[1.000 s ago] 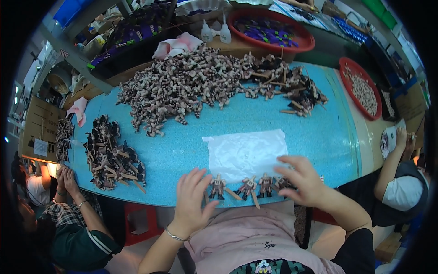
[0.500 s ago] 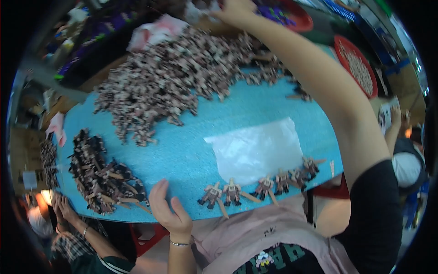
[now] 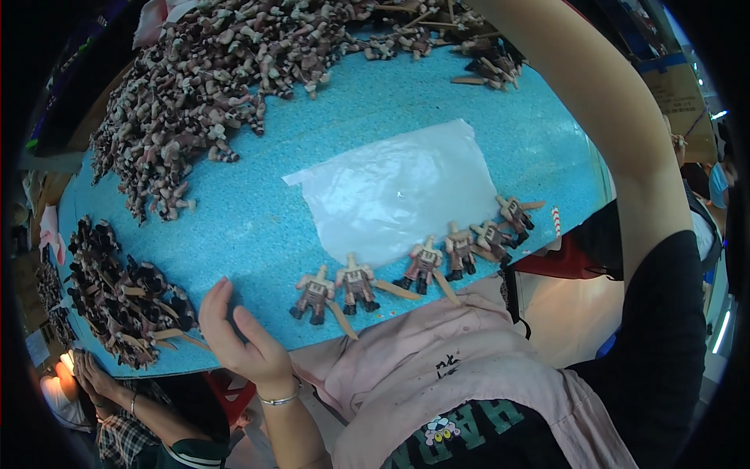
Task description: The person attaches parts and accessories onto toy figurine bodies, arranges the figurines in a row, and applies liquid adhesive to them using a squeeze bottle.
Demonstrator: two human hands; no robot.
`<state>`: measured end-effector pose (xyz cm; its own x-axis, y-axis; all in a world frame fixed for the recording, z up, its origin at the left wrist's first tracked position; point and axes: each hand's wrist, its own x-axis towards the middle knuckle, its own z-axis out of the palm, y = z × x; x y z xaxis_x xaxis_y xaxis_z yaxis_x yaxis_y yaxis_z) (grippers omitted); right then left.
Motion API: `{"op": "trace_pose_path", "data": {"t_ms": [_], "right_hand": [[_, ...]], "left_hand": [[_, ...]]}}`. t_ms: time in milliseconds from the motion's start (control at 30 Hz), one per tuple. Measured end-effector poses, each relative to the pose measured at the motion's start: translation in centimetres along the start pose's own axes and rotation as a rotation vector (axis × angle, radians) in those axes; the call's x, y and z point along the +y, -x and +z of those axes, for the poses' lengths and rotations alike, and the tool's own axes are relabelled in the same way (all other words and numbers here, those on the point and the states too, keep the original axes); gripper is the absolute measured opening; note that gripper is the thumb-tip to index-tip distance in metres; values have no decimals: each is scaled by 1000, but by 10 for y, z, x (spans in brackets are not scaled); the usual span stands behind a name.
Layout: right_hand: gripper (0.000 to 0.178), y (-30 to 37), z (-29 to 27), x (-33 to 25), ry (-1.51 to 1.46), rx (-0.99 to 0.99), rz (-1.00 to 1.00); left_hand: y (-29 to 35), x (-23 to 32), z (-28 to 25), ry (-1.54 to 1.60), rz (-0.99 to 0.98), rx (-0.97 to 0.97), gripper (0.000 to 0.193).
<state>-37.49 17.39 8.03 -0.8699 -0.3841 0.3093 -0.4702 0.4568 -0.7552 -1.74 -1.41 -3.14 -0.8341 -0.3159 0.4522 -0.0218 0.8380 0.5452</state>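
We now lose the right hand past the view's top edge, grip untellable. Our empty left hand (image 3: pixel 248 349), fingers apart, leaves the brown-and-beige plastic figures (image 3: pixel 423 262) untouched.

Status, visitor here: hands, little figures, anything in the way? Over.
Left hand open, near a heap of figures; right hand out of view. Six figures lined along the table edge. White sheet beyond, covering none.
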Motion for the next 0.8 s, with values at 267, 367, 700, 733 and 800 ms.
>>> {"op": "trace_pose_path", "data": {"t_ms": [267,367,700,733,800], "right_hand": [[45,186,-90,-33,-233,-113,453],[47,243,-118,-9,-288,-167,273],[35,309,-44,-35,-915,119,433],[35,309,-35,-40,-932,100,427],[33,306,-17,-49,-812,164,410]], "left_hand": [[2,3,6,-35,15,34,20],[-4,5,12,-6,51,76,19],[-2,7,10,-24,53,96,14],[-3,6,11,-12,75,96,13],[-3,5,10,-12,79,120,13]]}}
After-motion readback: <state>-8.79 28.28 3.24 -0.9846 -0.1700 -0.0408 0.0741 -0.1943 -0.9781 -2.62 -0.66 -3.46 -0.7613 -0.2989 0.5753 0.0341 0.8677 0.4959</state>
